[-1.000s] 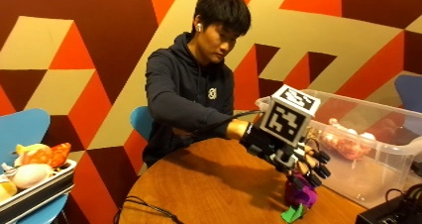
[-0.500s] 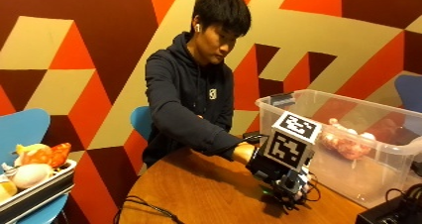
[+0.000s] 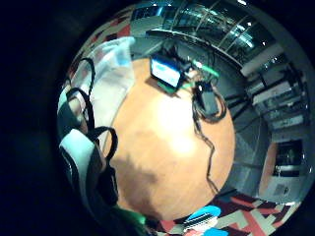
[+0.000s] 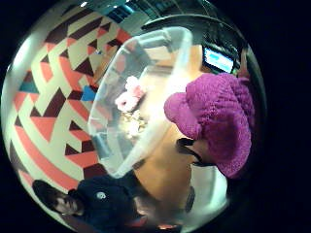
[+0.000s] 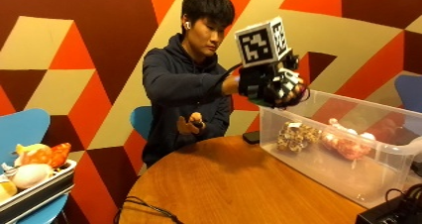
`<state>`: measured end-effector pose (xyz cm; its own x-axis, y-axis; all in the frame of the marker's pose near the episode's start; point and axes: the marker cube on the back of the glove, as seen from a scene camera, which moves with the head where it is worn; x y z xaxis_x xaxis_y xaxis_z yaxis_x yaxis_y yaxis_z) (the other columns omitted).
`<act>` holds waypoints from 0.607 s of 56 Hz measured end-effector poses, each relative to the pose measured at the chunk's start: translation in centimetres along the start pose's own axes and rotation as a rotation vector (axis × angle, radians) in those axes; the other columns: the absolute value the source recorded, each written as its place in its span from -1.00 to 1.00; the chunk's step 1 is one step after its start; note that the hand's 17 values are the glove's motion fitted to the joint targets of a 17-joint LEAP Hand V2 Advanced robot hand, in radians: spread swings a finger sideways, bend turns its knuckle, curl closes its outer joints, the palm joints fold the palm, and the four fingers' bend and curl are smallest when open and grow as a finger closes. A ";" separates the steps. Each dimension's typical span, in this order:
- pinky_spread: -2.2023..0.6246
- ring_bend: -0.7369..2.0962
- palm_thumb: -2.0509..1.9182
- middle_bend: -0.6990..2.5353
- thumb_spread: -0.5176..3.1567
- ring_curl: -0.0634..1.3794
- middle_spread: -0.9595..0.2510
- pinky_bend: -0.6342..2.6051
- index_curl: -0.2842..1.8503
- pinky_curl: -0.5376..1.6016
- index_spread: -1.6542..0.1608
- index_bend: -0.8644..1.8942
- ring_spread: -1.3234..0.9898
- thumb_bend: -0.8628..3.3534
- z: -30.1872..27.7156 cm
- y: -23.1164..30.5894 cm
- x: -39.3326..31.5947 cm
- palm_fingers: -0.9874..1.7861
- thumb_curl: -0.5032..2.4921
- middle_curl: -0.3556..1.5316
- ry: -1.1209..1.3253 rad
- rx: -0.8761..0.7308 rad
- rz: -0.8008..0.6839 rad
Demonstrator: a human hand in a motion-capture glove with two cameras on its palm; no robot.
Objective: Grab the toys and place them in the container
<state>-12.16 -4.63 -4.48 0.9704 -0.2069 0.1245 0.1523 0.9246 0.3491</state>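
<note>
Purple knitted toy (image 4: 216, 121): a soft, crocheted-looking piece filling much of the thumb-side palm view, close against the palm; the outside view does not show it clearly behind the glove.
Right hand (image 5: 274, 85): raised in the air at chest height, above the near corner of the container, fingers curled inward.
Grip: closed round the purple knitted toy, as far as the thumb-side palm view shows; the fingertips themselves cannot be made out.
Container (image 5: 395, 149): a clear plastic bin without a lid, standing on the right part of the table; its rim sits just below the raised hand.
Inside the container: a speckled brown-and-cream toy (image 5: 295, 135) near the end wall closest to the person, and a pink plush toy (image 5: 346, 142) beside it toward the middle; both lie on the bottom. The thumb-side palm view shows the same pink shape (image 4: 129, 97) in the bin.
Table (image 5: 231, 184): round, wooden, with a dark cable (image 5: 141, 206) trailing over its near edge.
Left hand (image 5: 191, 124): bare, held at the person's front above the table edge, touching none of the toys.
Side tray (image 5: 39, 189): on a blue chair at the far left, well apart from the table, holding an orange plush (image 5: 46, 154) and a pale rounded toy (image 5: 29, 174).
Little-finger-side view: bare tabletop with a small lit screen (image 3: 165, 73) and cables (image 3: 209, 103) far from the hand.
</note>
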 end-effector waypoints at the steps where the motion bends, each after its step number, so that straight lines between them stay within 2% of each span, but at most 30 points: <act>1: 0.26 0.47 0.36 0.01 -0.35 -0.02 0.23 0.20 -0.11 0.10 0.49 0.06 -0.16 -0.56 -0.6 -0.2 -0.6 0.43 -0.03 0.35 -0.002 0.013 -0.010; 6: 0.26 0.50 0.36 0.03 -0.36 0.01 0.22 0.22 -0.06 0.13 0.47 0.06 -0.16 -0.56 -3.0 -1.1 -4.7 0.40 -0.01 0.38 -0.076 0.067 -0.103; 14: 0.26 0.52 0.36 0.04 -0.36 0.03 0.21 0.23 0.01 0.15 0.45 0.06 -0.15 -0.57 -2.8 -4.1 -9.1 0.36 0.02 0.40 -0.190 0.072 -0.096; 19: 0.28 0.55 0.34 -0.01 -0.31 0.03 0.20 0.22 0.02 0.13 0.48 -0.10 -0.13 -0.59 -0.3 -5.6 -10.8 0.23 -0.01 0.37 -0.117 0.084 -0.082; 22: 0.28 0.52 0.29 -0.03 -0.22 -0.02 0.21 0.19 -0.01 0.08 0.49 -0.17 -0.12 -0.61 1.2 -6.5 -11.2 0.22 -0.06 0.34 -0.081 0.078 -0.042; 24: 0.29 0.49 0.26 -0.09 -0.19 -0.04 0.22 0.19 -0.02 0.07 0.50 -0.21 -0.12 -0.62 2.2 -6.8 -11.2 0.11 -0.10 0.31 -0.077 0.042 -0.030; 26: 0.33 0.39 0.21 -0.19 -0.17 -0.06 0.26 0.16 -0.01 0.07 0.51 -0.22 -0.11 -0.63 3.1 -6.8 -11.4 -0.25 -0.13 0.26 -0.080 -0.003 -0.040; 27: 0.35 0.37 0.20 -0.20 -0.16 -0.04 0.27 0.17 0.00 0.10 0.52 -0.22 -0.09 -0.63 3.5 -6.8 -11.4 -0.32 -0.15 0.25 -0.080 -0.022 -0.049; 29: 0.40 0.21 0.16 -0.28 -0.15 -0.13 0.35 0.15 -0.03 0.06 0.52 -0.22 -0.03 -0.63 4.2 -6.6 -11.5 -0.53 -0.18 0.19 -0.079 -0.044 -0.061; 34: 0.48 -0.03 0.12 -0.40 -0.13 -0.34 0.46 0.09 -0.12 -0.03 0.54 -0.25 0.05 -0.62 4.3 -6.1 -11.0 -0.53 -0.23 0.07 -0.107 -0.056 -0.082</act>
<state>-24.53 -9.41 -4.00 0.9291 -0.3126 0.1974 0.2432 0.9189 0.3106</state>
